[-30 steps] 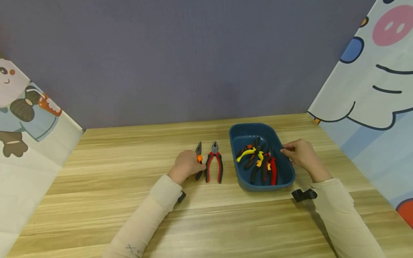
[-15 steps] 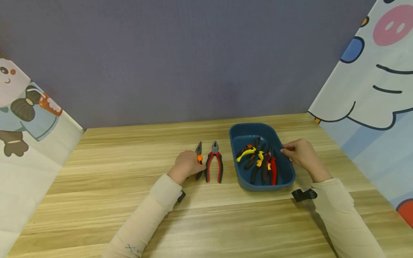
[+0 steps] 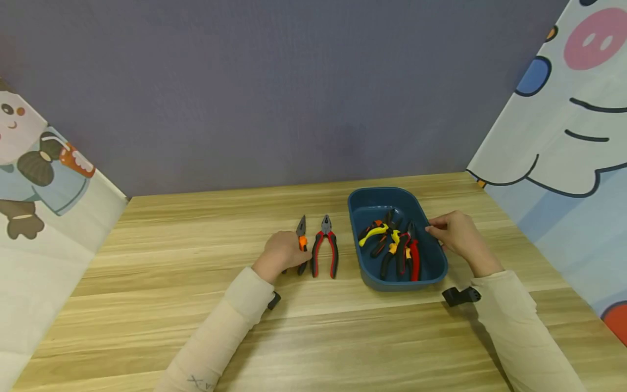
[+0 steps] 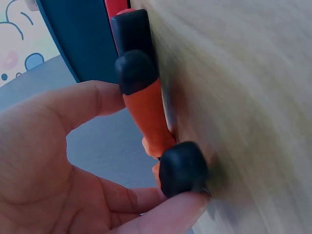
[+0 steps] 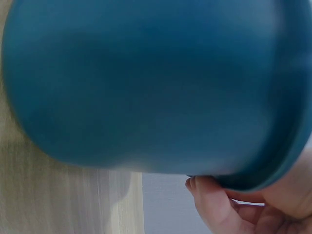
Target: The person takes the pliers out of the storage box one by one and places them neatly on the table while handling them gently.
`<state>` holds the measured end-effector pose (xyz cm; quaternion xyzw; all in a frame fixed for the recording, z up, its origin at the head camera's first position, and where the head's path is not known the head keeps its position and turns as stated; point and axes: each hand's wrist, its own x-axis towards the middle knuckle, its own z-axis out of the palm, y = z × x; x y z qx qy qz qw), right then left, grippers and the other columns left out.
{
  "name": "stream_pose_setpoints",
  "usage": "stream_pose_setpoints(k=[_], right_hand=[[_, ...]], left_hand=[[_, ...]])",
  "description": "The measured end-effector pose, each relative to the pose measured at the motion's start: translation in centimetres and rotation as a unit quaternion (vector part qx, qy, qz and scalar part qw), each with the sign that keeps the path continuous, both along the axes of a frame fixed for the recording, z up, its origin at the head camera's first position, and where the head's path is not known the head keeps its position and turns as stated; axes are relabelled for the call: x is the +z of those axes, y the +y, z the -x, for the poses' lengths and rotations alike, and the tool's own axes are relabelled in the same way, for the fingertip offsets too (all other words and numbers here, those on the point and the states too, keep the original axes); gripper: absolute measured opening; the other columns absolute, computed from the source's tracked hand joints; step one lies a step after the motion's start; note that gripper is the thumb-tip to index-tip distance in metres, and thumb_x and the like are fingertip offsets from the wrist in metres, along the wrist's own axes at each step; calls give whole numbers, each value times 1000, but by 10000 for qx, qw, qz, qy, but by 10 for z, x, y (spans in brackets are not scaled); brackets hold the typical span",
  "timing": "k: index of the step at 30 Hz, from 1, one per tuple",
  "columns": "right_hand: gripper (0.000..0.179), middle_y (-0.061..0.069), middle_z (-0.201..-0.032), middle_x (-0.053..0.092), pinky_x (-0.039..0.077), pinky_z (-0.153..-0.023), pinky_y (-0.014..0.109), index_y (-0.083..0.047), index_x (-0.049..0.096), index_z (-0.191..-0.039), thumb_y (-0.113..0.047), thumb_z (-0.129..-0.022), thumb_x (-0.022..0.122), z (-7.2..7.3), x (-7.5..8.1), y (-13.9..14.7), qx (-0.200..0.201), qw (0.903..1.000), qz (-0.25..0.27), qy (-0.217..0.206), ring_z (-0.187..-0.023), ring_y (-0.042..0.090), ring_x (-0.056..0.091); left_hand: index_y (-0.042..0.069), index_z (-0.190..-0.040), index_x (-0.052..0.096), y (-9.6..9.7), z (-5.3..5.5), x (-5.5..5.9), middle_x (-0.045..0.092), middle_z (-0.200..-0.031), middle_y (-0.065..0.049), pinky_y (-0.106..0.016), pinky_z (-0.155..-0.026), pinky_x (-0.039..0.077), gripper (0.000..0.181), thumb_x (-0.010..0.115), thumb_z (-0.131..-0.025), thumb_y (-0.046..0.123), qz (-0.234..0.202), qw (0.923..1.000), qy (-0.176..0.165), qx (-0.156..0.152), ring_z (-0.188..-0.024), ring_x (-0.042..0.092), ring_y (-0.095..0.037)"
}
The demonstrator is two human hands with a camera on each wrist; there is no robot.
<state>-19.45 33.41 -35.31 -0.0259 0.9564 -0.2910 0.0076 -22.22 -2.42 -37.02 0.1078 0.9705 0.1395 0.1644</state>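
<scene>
In the head view my left hand (image 3: 282,251) is over a pair of long-nose pliers (image 3: 301,237) with black and orange handles, lying on the table. The left wrist view shows the thumb and fingers pinching the spread handles of these long-nose pliers (image 4: 148,114) from both sides. Just to their right lie combination pliers (image 3: 325,239) with red and black handles, spread apart. My right hand (image 3: 456,235) pinches the right rim of a dark blue plastic bin (image 3: 372,197). Close up in the right wrist view, fingers (image 5: 214,202) curl at the rim of the bin (image 5: 146,87).
Several pliers (image 3: 399,247) with yellow, red, orange and black handles lie jumbled inside the bin. The wooden table (image 3: 343,343) meets a grey panel (image 3: 294,98) at the back. Printed cartoon sheets (image 3: 563,120) stand at both sides.
</scene>
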Motion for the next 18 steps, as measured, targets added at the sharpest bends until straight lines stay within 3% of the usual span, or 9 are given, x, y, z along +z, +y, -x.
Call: stream_pose_setpoints(k=[12, 18], right_hand=[[29, 29, -93, 66, 50, -46, 27, 16, 62, -109, -6, -90, 59, 0, 0, 0, 15, 9999, -4, 111, -49, 22, 62], [28, 30, -92, 66, 50, -46, 27, 16, 62, -108, -6, -90, 59, 0, -1, 0, 17, 9999, 12, 150, -49, 23, 62]], left_hand=[[13, -56, 48, -1, -2, 1, 50, -56, 0, -23, -45, 36, 40, 65, -86, 34, 20, 9999, 145, -43, -49, 45, -12], [13, -57, 49, -1, 2, 6, 52, -61, -2, -24, -43, 35, 44, 57, -90, 42, 334, 9993, 190, 23, -51, 46, -13]])
